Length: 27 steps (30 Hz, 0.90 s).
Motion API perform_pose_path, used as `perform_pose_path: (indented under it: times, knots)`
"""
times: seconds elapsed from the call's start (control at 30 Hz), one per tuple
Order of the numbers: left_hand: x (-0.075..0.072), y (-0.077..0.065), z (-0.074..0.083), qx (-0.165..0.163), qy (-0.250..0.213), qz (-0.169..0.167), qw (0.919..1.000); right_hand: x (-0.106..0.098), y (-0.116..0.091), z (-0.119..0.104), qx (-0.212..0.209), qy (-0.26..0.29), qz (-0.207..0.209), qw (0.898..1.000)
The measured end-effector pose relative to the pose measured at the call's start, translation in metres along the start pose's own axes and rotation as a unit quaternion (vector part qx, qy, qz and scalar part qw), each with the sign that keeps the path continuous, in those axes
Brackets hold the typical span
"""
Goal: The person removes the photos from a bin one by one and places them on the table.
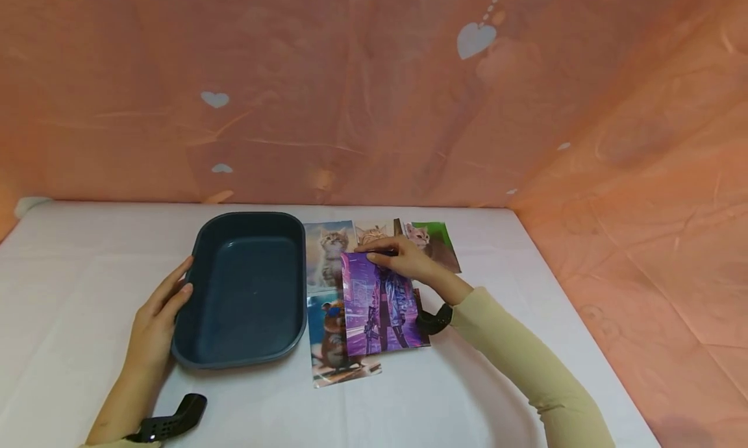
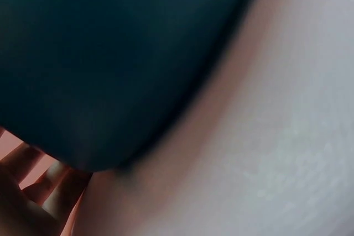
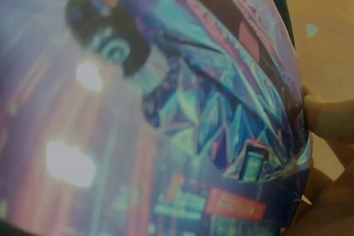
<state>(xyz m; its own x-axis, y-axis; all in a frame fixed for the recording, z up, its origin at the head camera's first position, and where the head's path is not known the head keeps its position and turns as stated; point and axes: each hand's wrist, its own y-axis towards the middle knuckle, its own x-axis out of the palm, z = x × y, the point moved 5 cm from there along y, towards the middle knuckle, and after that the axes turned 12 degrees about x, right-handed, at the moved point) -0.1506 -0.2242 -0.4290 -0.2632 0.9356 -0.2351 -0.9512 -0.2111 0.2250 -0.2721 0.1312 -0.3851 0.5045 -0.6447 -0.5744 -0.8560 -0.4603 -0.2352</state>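
Observation:
My left hand [image 1: 153,324] rests against the left side of a dark blue rectangular basin [image 1: 239,363], thumb and fingertips at its rim. In the left wrist view the basin's wall [image 2: 110,70] fills much of the frame, with fingers [image 2: 61,189] at its edge. My right hand [image 1: 411,261] pinches a glossy purple picture [image 1: 374,311] by its top edge. It shows a dark figure with a gun. Seen from the right wrist, the picture [image 3: 215,103] bends near the thumb. Beneath or behind it lie several animal pictures, partly hidden.
A kitten picture [image 1: 320,247], another cat picture [image 1: 374,228] and a hairless cat picture [image 1: 441,240] lie along the back. One of a brown animal with blue goggles [image 1: 333,344] is nearer. White cloth [image 1: 374,415] covers the table; an orange curtain [image 1: 327,78] hangs behind.

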Motion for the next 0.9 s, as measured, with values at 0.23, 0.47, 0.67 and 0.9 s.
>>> perform_pose_path:
  times: [0.23, 0.47, 0.67, 0.9]
  knots:
    - [0.000, -0.002, 0.000, -0.007, -0.023, 0.001, 0.9997, -0.008, -0.014, 0.019, 0.012, -0.013, -0.004, 1.000]
    - [-0.003, -0.001, 0.002, 0.007, -0.005, 0.007, 0.9999, -0.021, -0.028, 0.036, 0.012, -0.014, 0.015, 1.000]
    - [-0.008, -0.003, 0.000, -0.002, -0.042, 0.011, 0.9991, -0.030, -0.038, 0.050, 0.000, -0.020, 0.031, 0.999]
    - [-0.013, -0.007, -0.002, -0.022, -0.106, 0.022, 0.9939, -0.039, -0.049, 0.061, -0.002, -0.032, 0.037, 0.999]
